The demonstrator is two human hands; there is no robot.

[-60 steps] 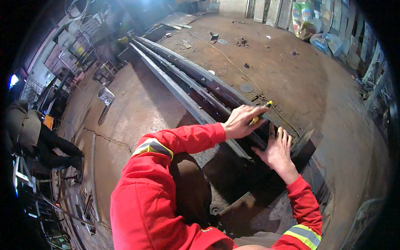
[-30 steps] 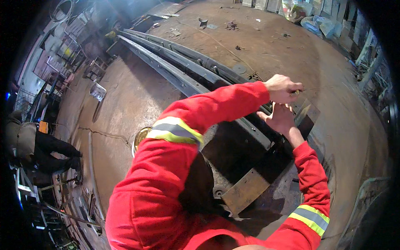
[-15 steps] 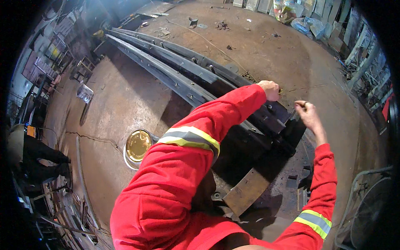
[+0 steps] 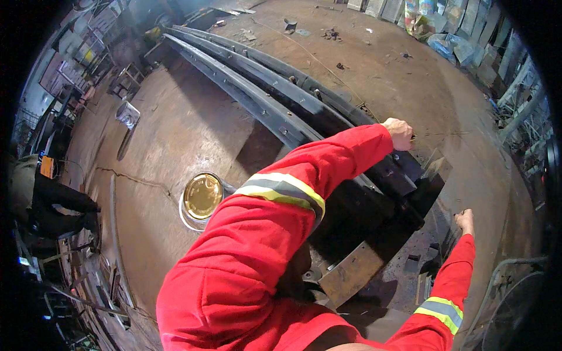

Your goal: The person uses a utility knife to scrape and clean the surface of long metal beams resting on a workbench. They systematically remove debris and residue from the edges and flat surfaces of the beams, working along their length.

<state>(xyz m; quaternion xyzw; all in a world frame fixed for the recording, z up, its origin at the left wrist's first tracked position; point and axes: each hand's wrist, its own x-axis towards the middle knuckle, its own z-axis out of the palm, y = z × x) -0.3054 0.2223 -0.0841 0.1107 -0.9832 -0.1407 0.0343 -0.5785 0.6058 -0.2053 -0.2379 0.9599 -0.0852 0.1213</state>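
Note:
Long dark steel beams (image 4: pixel 263 111) with bolts along them run from the far left to the middle right. My left hand (image 4: pixel 398 133) is closed above their near end. A small yellowish bit shows by its fingertips, too small to name. Lower and to the right, my right hand (image 4: pixel 465 221) is closed, apart from the beams and over the floor. Something dark and tiny seems to show at its fingers, and I cannot make out what it is. Both my arms wear red sleeves with reflective bands.
A bucket with a golden lid (image 4: pixel 204 196) stands left of my left arm, a silver can (image 4: pixel 127 114) farther off. A rusty plate (image 4: pixel 351 275) lies below the beams. At the left edge stands another person (image 4: pixel 64 205). Planks and bags (image 4: pixel 451 47) line the far right.
My right hand has dropped down and to the right, away from the left one, and its fingers have closed. The left hand stays near the beam end. The view has shifted slightly.

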